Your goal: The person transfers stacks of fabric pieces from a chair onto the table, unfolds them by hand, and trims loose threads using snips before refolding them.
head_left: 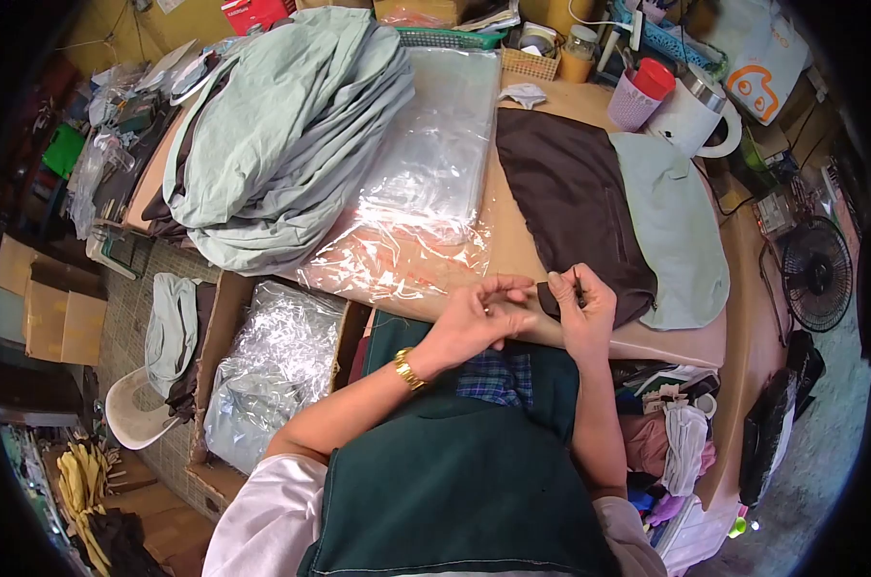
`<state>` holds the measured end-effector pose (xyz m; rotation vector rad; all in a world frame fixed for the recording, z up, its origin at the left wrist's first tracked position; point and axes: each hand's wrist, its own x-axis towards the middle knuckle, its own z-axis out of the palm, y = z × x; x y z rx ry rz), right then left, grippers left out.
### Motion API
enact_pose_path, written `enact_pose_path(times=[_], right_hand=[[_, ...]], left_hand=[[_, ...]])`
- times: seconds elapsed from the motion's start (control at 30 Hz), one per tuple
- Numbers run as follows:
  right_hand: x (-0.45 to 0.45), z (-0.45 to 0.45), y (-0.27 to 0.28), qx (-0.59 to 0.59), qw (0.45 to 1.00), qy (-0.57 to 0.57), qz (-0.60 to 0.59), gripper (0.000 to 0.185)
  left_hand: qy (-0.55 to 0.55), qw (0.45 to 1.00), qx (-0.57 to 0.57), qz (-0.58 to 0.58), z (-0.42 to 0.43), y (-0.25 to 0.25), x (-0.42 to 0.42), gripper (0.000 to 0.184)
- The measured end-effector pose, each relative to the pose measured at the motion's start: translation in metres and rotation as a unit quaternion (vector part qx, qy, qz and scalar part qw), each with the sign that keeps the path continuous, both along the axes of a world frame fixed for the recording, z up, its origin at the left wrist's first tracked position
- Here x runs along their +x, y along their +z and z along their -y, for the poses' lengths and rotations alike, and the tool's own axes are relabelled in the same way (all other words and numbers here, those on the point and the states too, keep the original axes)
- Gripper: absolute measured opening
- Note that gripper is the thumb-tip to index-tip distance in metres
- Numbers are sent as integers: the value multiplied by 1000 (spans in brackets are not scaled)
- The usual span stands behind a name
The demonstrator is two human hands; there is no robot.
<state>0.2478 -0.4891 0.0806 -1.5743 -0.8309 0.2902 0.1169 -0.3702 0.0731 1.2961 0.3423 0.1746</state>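
Note:
My right hand is closed at the table's front edge, with a small slim dark tool between its thumb and fingers. The tool's exact kind is too small to make out. Beside those fingers lies a corner of dark brown cloth, part of a brown piece spread on the table. Pale green cloth adjoins that piece on its right. My left hand, below a gold wristwatch, hovers just left of the corner, thumb and fingers apart, nothing visible in it.
A big heap of pale green cloth sits on the table's left, beside a stack of clear plastic bags. More plastic fills a carton below. Cups and a white jug stand back right; a black fan is farther right.

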Motion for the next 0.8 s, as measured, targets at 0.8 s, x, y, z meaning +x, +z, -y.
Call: enact_pose_path(times=[0.8], right_hand=[[-35,16,37,-133,903,-121,389,26]], left_hand=[[35,872,-468,138,-1,-12,7,15]])
